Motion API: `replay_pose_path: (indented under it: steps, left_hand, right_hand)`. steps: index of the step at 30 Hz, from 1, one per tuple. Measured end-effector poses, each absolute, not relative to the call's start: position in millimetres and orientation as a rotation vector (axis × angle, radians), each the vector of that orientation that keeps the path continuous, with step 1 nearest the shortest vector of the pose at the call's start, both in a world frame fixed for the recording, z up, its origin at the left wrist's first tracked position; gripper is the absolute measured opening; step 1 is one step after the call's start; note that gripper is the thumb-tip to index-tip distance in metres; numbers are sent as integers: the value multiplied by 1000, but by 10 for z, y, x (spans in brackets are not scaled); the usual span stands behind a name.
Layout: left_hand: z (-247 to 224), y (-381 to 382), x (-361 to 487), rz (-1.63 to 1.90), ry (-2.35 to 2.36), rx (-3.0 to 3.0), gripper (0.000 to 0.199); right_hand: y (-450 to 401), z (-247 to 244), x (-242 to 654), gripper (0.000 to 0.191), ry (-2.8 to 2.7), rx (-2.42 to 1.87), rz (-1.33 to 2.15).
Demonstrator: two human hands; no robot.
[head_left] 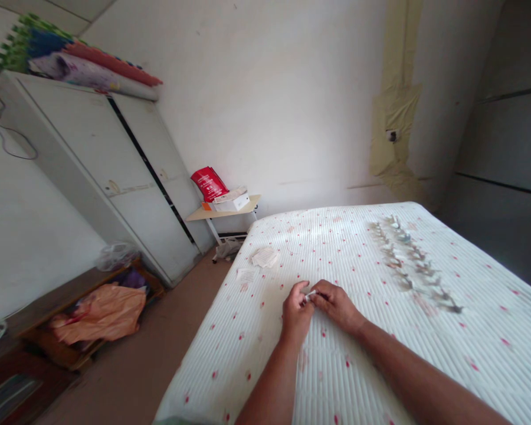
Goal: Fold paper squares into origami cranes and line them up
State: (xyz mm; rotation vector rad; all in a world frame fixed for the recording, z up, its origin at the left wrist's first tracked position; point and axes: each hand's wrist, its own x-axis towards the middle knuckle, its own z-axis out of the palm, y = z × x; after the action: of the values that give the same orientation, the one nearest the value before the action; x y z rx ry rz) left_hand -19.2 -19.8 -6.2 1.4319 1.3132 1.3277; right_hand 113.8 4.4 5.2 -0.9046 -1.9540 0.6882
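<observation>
I can read no words from here: the red bag point(209, 184) carries white print too small to make out, and the papers point(264, 257) on the bed point(336, 260) show only faint lines.

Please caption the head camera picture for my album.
Left hand and right hand pinch a small white piece over a dotted bedcover, small objects in rows at right.

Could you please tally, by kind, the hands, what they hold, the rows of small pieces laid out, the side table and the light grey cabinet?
Hands: 2 (left hand, right hand)
Small white piece held: 1
Rows of small pieces: 2 (single pieces too blurred to count)
Side table: 1
Light grey cabinet: 1
Total: 7
</observation>
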Motion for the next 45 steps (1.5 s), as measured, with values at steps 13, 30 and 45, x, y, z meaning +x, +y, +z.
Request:
replay_pose_path:
  steps: [13,30,45]
  left_hand:
    - [-23,-225,-198,1375,1302,1445,54]
    - [-41,-231,-212,1306,1250,1481,68]
    - [-13,-195,-245,1281,1232,1395,15]
  right_hand:
    - [43,56,1135,13,-1959,-863,670]
    - [74,43,1144,12,-1791,-975,1014]
    - [113,95,1260,20,-1534,-885,1402]
